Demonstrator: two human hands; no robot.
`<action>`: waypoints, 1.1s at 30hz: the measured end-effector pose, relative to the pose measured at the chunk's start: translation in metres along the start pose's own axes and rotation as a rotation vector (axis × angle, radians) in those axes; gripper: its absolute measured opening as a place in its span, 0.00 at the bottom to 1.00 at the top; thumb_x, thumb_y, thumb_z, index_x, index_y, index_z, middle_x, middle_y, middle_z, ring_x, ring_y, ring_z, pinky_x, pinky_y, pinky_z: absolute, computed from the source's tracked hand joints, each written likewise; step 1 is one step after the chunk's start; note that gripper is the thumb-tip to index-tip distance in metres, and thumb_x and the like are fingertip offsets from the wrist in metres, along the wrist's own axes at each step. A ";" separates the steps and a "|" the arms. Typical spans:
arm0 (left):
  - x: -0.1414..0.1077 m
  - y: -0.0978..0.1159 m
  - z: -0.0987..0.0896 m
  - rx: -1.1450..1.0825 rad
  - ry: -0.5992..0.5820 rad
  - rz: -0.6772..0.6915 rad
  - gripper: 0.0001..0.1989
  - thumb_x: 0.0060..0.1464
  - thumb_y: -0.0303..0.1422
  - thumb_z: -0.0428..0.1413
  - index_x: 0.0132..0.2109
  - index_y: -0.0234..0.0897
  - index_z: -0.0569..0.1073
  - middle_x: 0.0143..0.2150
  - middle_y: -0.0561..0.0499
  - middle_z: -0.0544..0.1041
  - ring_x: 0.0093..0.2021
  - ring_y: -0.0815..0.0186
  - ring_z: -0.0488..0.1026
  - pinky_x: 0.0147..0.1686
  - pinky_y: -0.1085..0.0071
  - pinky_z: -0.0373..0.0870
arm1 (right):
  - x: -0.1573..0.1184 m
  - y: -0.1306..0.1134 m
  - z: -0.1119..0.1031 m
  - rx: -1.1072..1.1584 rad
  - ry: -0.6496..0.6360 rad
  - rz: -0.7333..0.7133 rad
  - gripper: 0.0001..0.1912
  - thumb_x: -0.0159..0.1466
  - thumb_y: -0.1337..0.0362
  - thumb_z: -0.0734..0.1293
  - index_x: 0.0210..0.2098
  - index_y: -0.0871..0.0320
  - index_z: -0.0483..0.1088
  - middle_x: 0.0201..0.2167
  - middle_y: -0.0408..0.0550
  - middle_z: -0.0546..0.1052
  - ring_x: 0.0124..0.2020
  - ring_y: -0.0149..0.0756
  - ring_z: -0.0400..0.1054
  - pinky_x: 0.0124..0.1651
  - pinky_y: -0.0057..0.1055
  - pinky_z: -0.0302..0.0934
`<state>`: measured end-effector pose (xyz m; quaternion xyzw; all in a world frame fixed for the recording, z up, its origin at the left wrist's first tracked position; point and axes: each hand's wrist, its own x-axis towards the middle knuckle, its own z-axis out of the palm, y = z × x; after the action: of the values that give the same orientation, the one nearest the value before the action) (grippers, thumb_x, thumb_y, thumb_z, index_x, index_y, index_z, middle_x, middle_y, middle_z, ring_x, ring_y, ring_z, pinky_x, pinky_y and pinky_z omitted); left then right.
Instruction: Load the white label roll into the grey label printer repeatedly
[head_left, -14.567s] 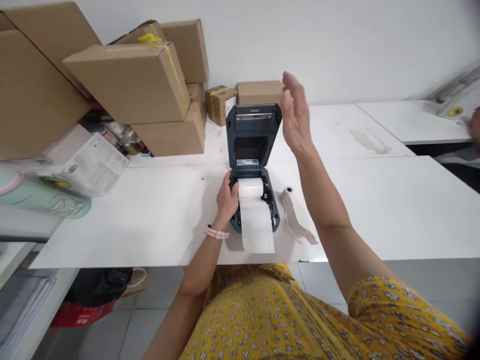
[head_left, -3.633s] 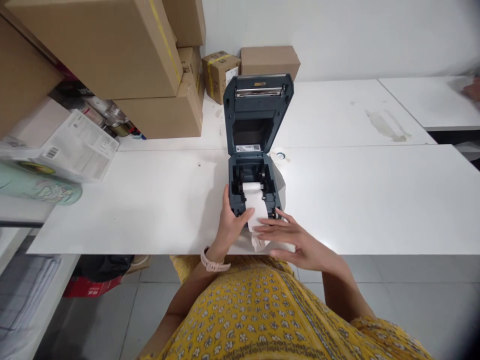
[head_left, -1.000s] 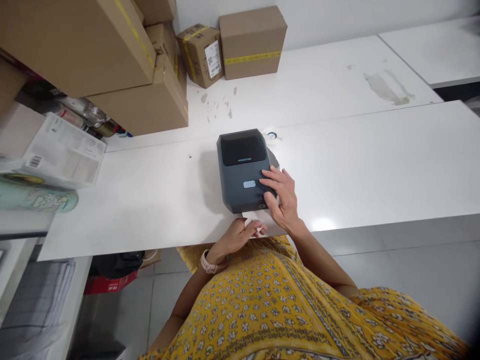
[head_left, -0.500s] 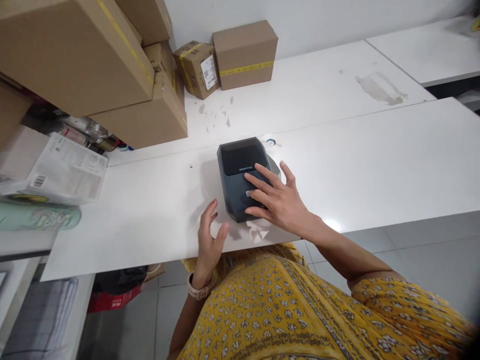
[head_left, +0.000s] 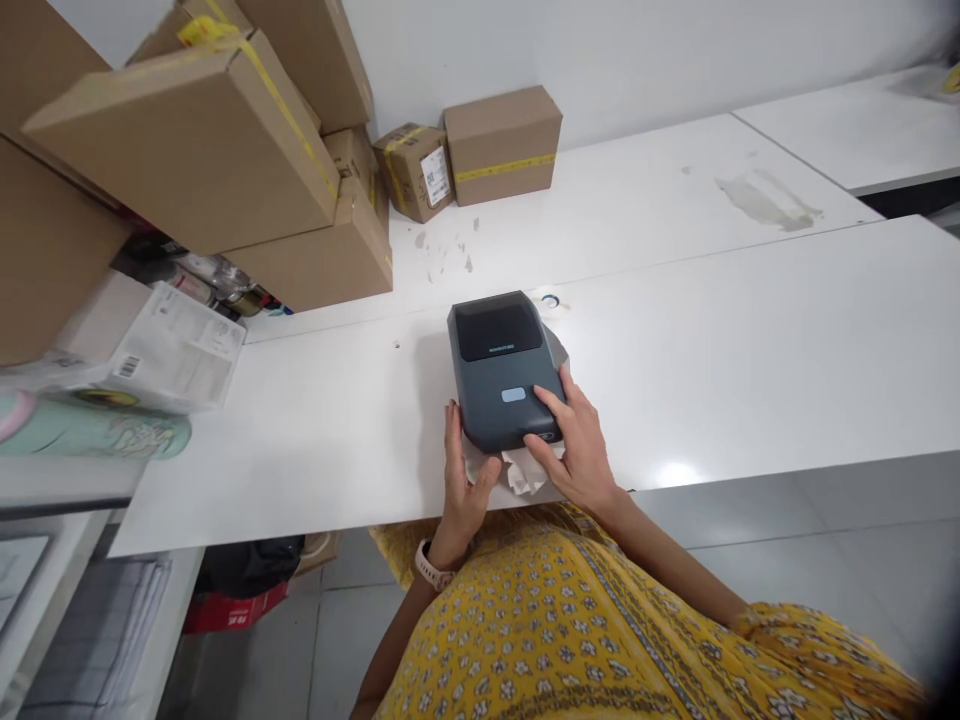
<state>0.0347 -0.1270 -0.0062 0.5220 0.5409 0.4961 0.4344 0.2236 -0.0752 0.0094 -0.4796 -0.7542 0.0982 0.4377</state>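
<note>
A dark blue-grey device [head_left: 495,410] with a glossy black panel and a light blue button lies on the white table [head_left: 315,440]. At its lower left corner is my left hand [head_left: 463,500], fingers extended, palm facing the device. My right hand [head_left: 577,440] rests at the device's right side, its fingers apart, the index finger on top just right of the button and the thumb at the front edge. Crumpled whitish paper [head_left: 523,474] sticks out from under the device's front edge.
Stacked cardboard boxes [head_left: 202,150] stand at the left, and two smaller cartons [head_left: 502,150] by the wall. A white box [head_left: 172,350] and a mint-green bottle [head_left: 112,432] lie at the far left. A small ring [head_left: 550,301] sits behind the device.
My right hand has moved off the device's top towards its right front corner, uncovering the button. My left hand has come closer to the left side. The view has shifted slightly.
</note>
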 end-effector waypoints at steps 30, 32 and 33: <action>0.072 0.017 0.007 0.217 0.029 0.042 0.51 0.56 0.50 0.65 0.77 0.46 0.48 0.82 0.41 0.42 0.82 0.48 0.40 0.79 0.50 0.43 | 0.301 0.018 0.003 0.136 0.070 -0.008 0.39 0.71 0.31 0.47 0.67 0.48 0.60 0.68 0.43 0.72 0.67 0.38 0.64 0.69 0.39 0.59; 0.071 0.015 0.008 0.219 0.039 0.047 0.51 0.56 0.50 0.66 0.77 0.46 0.49 0.82 0.41 0.43 0.82 0.48 0.40 0.78 0.50 0.43 | 0.280 0.012 -0.003 0.107 0.191 -0.117 0.36 0.73 0.34 0.51 0.70 0.48 0.58 0.71 0.48 0.67 0.72 0.43 0.60 0.71 0.42 0.57; 0.071 0.014 0.009 0.217 0.043 0.048 0.51 0.56 0.50 0.66 0.77 0.46 0.49 0.82 0.41 0.43 0.82 0.47 0.40 0.78 0.49 0.44 | 0.265 0.009 -0.005 0.088 0.264 -0.175 0.34 0.74 0.37 0.52 0.70 0.48 0.58 0.72 0.49 0.65 0.73 0.44 0.58 0.72 0.44 0.56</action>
<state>0.0400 -0.0565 0.0103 0.5679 0.5881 0.4562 0.3515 0.1919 0.1422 0.1573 -0.4011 -0.7241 0.0288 0.5603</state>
